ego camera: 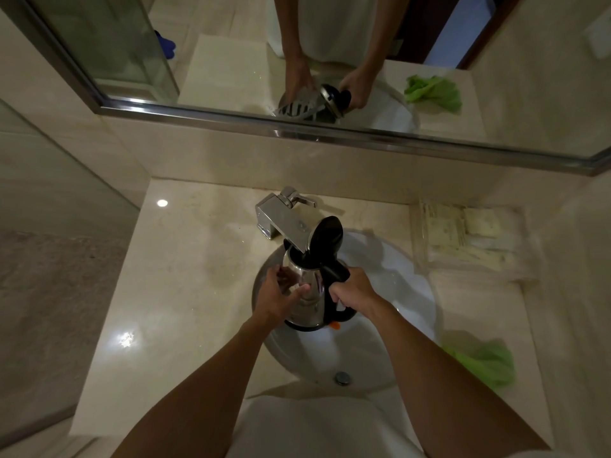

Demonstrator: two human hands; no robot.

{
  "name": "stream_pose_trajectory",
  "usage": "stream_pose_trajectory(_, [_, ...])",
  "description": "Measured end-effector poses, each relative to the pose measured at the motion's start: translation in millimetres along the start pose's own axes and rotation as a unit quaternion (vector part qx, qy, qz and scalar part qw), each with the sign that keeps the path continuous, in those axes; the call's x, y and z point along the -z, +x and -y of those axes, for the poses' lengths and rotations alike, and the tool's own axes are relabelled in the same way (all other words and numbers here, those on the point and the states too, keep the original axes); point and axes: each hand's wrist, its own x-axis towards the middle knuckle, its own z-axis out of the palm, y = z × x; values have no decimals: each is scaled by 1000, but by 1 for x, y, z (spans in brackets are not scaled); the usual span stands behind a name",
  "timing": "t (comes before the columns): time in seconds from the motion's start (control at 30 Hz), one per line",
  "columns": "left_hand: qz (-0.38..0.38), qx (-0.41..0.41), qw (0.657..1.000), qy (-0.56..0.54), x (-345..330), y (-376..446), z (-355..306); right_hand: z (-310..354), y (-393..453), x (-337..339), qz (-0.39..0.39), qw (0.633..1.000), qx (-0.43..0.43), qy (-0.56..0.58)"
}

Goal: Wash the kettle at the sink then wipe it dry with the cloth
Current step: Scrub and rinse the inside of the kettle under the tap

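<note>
**Kettle under the tap, both hands on it**

Steel kettle (305,292) is held over the white sink (406,292), lid (325,238) flipped up, its mouth right under the chrome tap (286,223) spout. Can't tell if water's running or what's inside. R hand (352,290) has a tight grip round the black handle. L hand (276,292) lies on the kettle's side w/ fingers spread, fairly flat. Green cloth (484,361) sits crumpled on the counter (172,276), right of the basin, well apart from the kettle. Clear tray w/ sachets (463,233) sits further back on the right. Mirror (231,54) above repeats hands, kettle and cloth.
</note>
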Motion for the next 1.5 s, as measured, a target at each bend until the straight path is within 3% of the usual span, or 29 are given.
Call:
stream_pose_trajectory(0.73, [45,0,998,-40,2,24,29,1,-5,1,7,1000,0,-5])
stream_pose_trajectory(1.5, [41,-3,999,-26,2,17,19,5,-9,3,2,1000,-9,-13])
